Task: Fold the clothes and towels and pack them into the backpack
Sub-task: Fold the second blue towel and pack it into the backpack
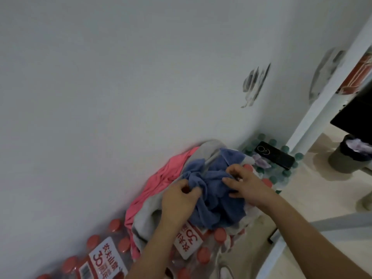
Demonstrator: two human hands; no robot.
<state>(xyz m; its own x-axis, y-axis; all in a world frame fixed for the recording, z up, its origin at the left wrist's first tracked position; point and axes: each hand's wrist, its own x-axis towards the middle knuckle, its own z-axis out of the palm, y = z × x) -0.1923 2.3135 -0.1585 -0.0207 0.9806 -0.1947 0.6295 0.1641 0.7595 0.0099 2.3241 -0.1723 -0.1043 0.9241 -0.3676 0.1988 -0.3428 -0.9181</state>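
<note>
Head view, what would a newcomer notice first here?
The left hand and right hand grip a crumpled blue towel at the centre, atop a pink garment and a grey garment. The pile lies on red-capped bottle packs along the wall. A black phone rests on green-capped bottles beyond it.

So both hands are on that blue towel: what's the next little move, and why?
Probably lift the blue towel clear and shake it open. The left hand and right hand both pinch it, but it lies crumpled atop the grey garment and pink garment, so it likely needs spreading before any fold.
</note>
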